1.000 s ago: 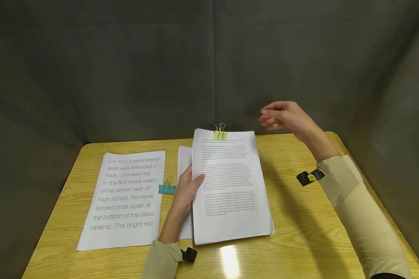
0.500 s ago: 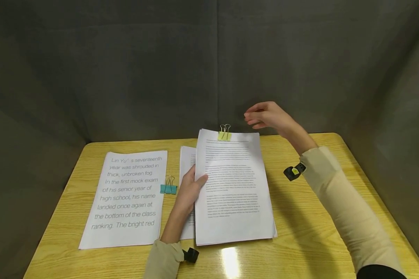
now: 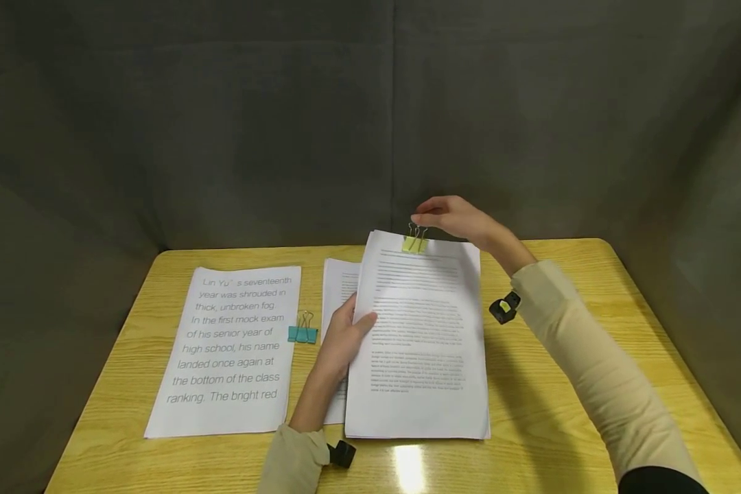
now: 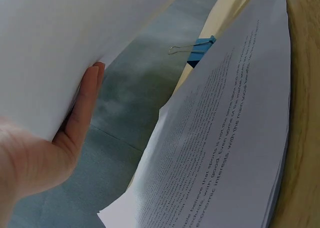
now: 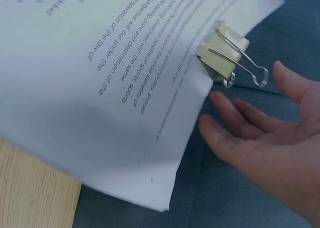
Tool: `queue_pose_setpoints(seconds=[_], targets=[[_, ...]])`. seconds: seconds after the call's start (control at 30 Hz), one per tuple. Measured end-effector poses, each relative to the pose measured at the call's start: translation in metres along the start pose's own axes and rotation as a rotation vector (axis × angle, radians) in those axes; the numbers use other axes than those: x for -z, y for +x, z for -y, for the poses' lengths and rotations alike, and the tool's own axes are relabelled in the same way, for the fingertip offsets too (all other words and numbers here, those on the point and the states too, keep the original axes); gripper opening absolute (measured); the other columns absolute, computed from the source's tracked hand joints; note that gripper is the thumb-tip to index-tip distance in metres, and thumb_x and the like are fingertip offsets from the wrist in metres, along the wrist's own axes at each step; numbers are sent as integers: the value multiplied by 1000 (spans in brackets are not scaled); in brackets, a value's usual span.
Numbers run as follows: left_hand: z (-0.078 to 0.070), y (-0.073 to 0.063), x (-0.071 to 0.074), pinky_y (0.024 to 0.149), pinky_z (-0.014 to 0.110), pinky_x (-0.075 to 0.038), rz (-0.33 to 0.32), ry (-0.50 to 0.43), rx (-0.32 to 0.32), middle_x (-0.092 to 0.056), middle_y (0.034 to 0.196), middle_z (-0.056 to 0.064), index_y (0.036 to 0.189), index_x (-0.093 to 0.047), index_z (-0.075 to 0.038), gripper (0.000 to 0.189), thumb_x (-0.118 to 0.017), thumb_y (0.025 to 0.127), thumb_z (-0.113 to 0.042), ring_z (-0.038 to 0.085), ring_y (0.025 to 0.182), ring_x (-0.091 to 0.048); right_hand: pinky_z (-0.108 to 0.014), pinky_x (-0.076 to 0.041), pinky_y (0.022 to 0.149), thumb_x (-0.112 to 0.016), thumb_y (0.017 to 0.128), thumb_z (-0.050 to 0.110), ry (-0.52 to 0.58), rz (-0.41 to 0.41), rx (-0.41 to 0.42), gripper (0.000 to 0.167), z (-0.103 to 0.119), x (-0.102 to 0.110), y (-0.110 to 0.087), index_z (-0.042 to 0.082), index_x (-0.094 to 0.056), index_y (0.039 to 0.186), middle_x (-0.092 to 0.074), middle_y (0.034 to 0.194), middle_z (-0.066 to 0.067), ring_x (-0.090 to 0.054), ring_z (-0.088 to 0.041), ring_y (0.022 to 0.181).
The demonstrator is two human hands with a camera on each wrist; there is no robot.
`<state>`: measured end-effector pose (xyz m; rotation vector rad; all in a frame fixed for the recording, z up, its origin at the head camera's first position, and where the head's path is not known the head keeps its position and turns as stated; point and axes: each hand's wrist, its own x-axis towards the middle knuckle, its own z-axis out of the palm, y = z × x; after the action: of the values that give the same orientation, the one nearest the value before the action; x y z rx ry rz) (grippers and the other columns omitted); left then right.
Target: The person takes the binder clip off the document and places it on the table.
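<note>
A stack of printed paper (image 3: 420,336) is tilted up off the table in the head view. My left hand (image 3: 342,336) grips its left edge, thumb on the front and the other fingers behind. A yellow binder clip (image 3: 414,245) sits on the stack's top edge, its wire handles (image 5: 252,68) pointing away from the sheets. My right hand (image 3: 460,218) is right at those handles. In the right wrist view its thumb stands near the handle ends, with the fingers spread close to the paper's edge and nothing held.
A second printed stack (image 3: 335,412) lies partly hidden under the raised one. A teal binder clip (image 3: 302,335) is beside a large-print stack (image 3: 222,343) at the left, both on the wooden table (image 3: 568,425). A dark curtain (image 3: 272,137) stands behind.
My right hand has come left and down to the yellow binder clip's handles. The held stack appears shifted slightly right, still in my left hand.
</note>
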<state>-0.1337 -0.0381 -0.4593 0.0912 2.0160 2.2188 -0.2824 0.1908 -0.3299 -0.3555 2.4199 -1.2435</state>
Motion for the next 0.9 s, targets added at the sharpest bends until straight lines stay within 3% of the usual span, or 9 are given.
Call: queue_pose_setpoints(seconds=[0.27,0.57,0.67,0.9], targets=[[-2,-1,-3,108,49,-45,33,-9,-8,-57,145,18,156,-41,-3,54,-50,103,-1,30,123,-60,-45,-44,102,-61,105,32,-9,70,45,50,-8,-5,1,-5,-57,139,-61,133,-18,-55,-30,114],[-4,-1,-1,102,46,-48,22,-14,0,-60,138,17,155,-44,-4,52,-50,103,-3,29,119,-61,-37,-46,97,-65,103,30,30,85,54,52,-19,6,-1,-6,-59,139,-66,129,-16,-57,-26,109],[-4,-1,-1,96,41,-51,32,-19,9,-63,133,16,154,-45,-5,51,-51,103,-3,27,113,-64,-31,-48,94,-69,100,28,69,71,43,52,-22,8,-2,-7,-60,136,-68,125,-15,-59,-24,106],[-2,0,1,84,34,-56,81,-28,25,-67,124,18,154,-46,-6,51,-51,104,-4,24,99,-69,-27,-51,82,-76,95,24,135,-12,44,36,-24,6,-6,-5,-68,115,-73,103,-8,-62,-19,93]])
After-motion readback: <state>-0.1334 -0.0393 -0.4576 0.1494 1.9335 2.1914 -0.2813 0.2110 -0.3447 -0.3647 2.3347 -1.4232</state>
